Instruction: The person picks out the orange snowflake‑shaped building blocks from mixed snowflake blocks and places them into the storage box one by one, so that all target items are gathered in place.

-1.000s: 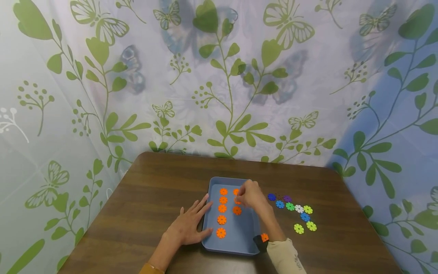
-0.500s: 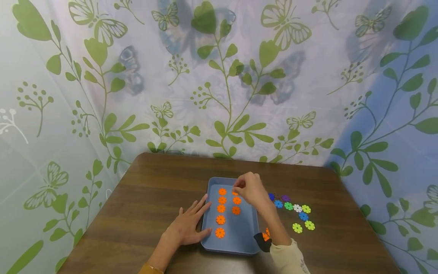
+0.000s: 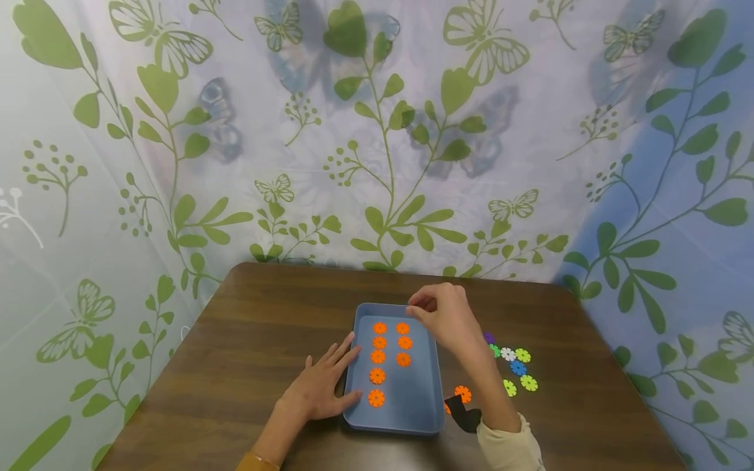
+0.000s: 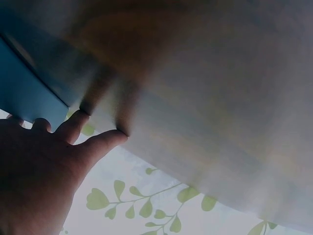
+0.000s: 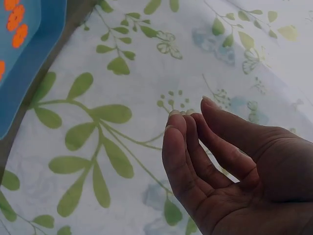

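Note:
In the head view a blue-grey tray [image 3: 412, 399] holds notched orange plastic discs. The left column of discs [image 3: 377, 375] has several; the right column of discs [image 3: 404, 343] has 3. My left hand [image 3: 318, 389] lies with spread fingers along the tray's left rim, thumb at its near part. My right hand [image 3: 444, 317] is raised by the tray's far right corner. In the right wrist view its fingers [image 5: 178, 152] are loosely bent, with a gap to the thumb and nothing between them. The left wrist view shows the left thumb [image 4: 105, 144] and fingers extended, partly in shadow.
Right of the tray lie loose discs: a white disc [image 3: 508, 354], a blue disc [image 3: 518, 367], yellow-green discs [image 3: 528, 383] and others partly behind my right arm. Orange discs [image 3: 462, 394] sit near a black strap [image 3: 465, 413] at the right wrist. A patterned curtain [image 3: 389, 163] hangs behind the brown table [image 3: 283, 301].
My right hand has lifted off the right column and moved up and right to the tray's far corner, uncovering the farthest orange disc there. My left hand has stayed on the rim.

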{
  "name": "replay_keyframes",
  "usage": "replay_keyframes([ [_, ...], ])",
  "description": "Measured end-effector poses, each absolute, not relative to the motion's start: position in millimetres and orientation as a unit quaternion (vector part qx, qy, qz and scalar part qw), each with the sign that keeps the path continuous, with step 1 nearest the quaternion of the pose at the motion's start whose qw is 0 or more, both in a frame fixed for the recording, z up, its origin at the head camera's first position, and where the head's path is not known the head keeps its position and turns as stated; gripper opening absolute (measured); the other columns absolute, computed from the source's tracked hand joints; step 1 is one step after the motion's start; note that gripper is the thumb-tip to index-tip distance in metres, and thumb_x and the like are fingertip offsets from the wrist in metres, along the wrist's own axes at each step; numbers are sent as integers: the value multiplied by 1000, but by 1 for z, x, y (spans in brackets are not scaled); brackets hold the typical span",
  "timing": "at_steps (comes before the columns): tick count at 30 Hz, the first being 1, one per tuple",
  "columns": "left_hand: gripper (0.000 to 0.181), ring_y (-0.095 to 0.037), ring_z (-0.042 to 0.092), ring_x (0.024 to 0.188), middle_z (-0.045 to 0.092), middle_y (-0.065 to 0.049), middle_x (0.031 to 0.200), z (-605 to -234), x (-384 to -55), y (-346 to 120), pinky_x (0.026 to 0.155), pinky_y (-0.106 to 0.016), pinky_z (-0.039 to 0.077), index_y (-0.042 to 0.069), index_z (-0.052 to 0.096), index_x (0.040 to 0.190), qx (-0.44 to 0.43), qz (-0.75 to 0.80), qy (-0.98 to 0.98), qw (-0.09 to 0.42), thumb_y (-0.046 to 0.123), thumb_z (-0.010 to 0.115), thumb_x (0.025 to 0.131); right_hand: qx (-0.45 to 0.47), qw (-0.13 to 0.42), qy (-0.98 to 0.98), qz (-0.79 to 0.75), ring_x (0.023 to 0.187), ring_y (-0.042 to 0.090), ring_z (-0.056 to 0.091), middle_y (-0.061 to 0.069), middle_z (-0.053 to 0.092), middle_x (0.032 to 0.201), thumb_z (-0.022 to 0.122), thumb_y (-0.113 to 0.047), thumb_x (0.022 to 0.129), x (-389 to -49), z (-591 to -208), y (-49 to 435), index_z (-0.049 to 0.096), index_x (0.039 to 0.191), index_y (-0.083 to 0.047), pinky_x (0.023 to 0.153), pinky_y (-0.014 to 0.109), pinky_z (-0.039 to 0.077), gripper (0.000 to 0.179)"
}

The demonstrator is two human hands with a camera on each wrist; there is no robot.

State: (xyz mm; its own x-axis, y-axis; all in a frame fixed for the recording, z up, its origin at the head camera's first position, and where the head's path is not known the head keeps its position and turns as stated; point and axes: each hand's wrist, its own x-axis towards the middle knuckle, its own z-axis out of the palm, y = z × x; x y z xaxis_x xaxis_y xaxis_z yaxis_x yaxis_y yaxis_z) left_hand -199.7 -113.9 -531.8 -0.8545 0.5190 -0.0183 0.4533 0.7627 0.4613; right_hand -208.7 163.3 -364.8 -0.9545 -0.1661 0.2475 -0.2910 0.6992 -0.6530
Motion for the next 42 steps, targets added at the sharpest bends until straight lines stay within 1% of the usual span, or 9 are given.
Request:
replay_keyframes([
  [11, 87, -45, 31, 160, 14, 1, 182, -531, -198, -114, 113, -87, 23, 21, 36, 170, 252, 231, 936, 78, 58, 69, 99, 121, 129, -918, 355, 77, 17, 69, 2, 79, 90, 85, -7, 93, -191, -346, 182, 84, 100, -5, 68, 32, 57, 7],
  [18, 87, -45, 31, 160, 15, 0, 182, -531, -198, -114, 113, -87, 23, 20, 36, 170, 255, 228, 937, 77, 58, 68, 99, 104, 150, -918, 352, 78, 18, 73, 1, 80, 89, 85, -8, 93, -182, -341, 199, 83, 100, -5, 75, 37, 60, 7],
  [20, 87, -45, 31, 160, 15, 0, 182, -530, -198, -114, 113, -87, 23, 21, 35, 170, 255, 228, 937, 78, 58, 67, 99, 102, 152, -918, 352, 78, 18, 72, 1, 80, 89, 84, -7, 93, -180, -342, 203, 83, 101, -4, 75, 37, 60, 8],
  [32, 87, -46, 31, 160, 15, -1, 182, -530, -198, -113, 112, -88, 23, 20, 35, 170, 255, 227, 937, 78, 58, 67, 99, 65, 115, -932, 337, 78, 20, 72, 4, 80, 89, 84, -7, 93, -175, -363, 225, 82, 101, -1, 74, 40, 62, 10],
  [36, 87, -46, 32, 159, 15, -1, 182, -530, -198, -113, 112, -88, 23, 20, 36, 170, 256, 227, 936, 76, 58, 67, 98, 57, 102, -933, 339, 76, 19, 71, 4, 79, 88, 84, -6, 93, -174, -370, 231, 82, 101, -1, 71, 36, 62, 10],
  [39, 86, -47, 33, 159, 17, -3, 182, -531, -198, -113, 111, -89, 24, 18, 37, 170, 259, 231, 935, 73, 56, 68, 99, 47, 84, -934, 343, 76, 17, 70, 3, 79, 87, 85, -6, 92, -173, -376, 234, 82, 100, -2, 67, 31, 60, 10],
  [42, 86, -47, 34, 158, 18, -4, 181, -531, -198, -114, 111, -89, 24, 17, 37, 169, 261, 228, 935, 68, 56, 67, 99, 38, 68, -934, 349, 75, 17, 68, 3, 79, 87, 85, -7, 92, -173, -385, 238, 82, 100, -3, 64, 29, 57, 9],
])
